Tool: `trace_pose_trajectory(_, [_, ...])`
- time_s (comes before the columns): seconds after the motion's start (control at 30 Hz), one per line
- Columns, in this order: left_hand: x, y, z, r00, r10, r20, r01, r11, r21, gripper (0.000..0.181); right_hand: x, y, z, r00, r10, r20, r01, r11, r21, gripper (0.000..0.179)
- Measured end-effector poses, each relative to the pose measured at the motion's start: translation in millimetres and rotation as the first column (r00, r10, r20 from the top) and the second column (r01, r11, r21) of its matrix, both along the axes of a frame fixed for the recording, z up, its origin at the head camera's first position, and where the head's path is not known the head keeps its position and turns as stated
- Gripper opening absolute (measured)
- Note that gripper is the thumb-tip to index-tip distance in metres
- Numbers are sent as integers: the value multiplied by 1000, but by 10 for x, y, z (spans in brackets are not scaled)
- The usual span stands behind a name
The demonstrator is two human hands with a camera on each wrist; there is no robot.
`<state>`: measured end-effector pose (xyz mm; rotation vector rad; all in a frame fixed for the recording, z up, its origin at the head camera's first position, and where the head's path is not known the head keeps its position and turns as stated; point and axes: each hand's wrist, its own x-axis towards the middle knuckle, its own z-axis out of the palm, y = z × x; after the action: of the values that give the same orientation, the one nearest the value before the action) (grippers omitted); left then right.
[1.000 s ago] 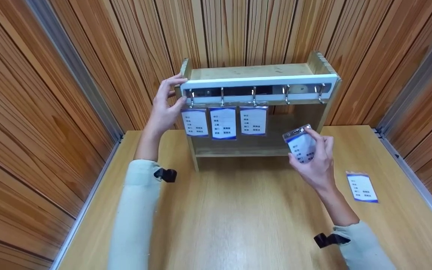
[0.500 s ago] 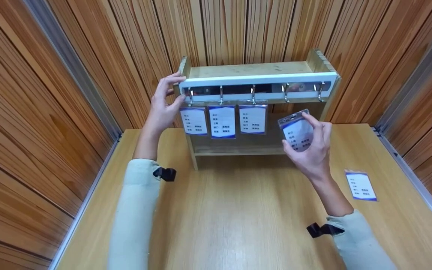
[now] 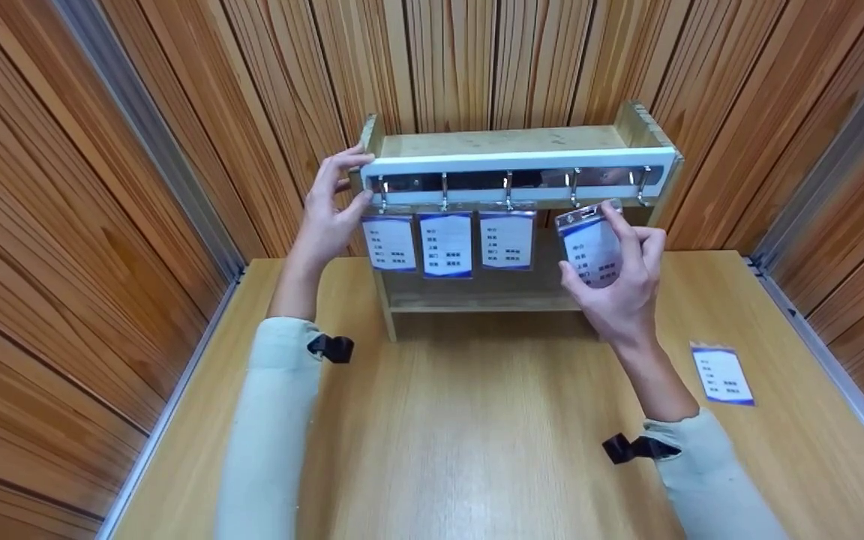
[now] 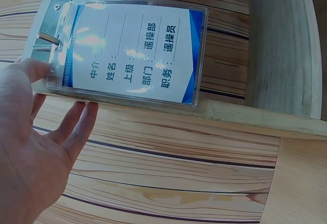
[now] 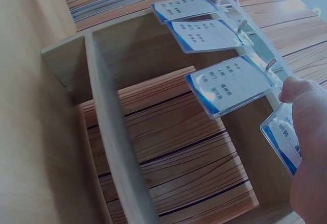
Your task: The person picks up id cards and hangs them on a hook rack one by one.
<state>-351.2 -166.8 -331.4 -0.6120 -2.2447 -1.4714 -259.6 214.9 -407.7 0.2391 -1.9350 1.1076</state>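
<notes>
In the head view my right hand (image 3: 623,281) pinches a badge holder (image 3: 589,244), a clear sleeve with a white and blue card, by its edges. Its slotted top edge is just below the fourth hook (image 3: 574,187) of the hook rail (image 3: 469,159). My left hand (image 3: 334,202) grips the left end of the wooden shelf (image 3: 507,140), thumb on the rail's front and fingers at the side. Three similar badges hang in a row from the left hooks; the leftmost badge (image 4: 133,55) is close to my left thumb in the left wrist view.
Another badge (image 3: 723,375) lies on the wooden table (image 3: 439,435), right of my right forearm. The fifth hook (image 3: 643,186), at the rail's right end, bears no badge. Wood-panelled walls (image 3: 102,225) enclose the table at the back and both sides.
My right hand has moved up and slightly left with its badge, bringing the top edge close under the fourth hook. The left hand keeps its hold on the shelf's end.
</notes>
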Motion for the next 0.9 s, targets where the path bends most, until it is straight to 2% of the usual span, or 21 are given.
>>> trace_pose_trajectory(0.2, [2,-4,1,1000,1,-21,-1,1000,-6,41,-39,-39,32,1000,15,-12,-15,1000,-13,82])
trace_pose_trajectory(0.4, [-2,-5,16,999,-3,-32,3,1000,-12,42,-78,-65,33,1000,19,14,-19,1000,-22,82])
trace_pose_trajectory(0.9, [16,2,2,1000,-2,-14,2,1000,-12,42,-145,-94,-12,998,36,58,-35,999,-9,84])
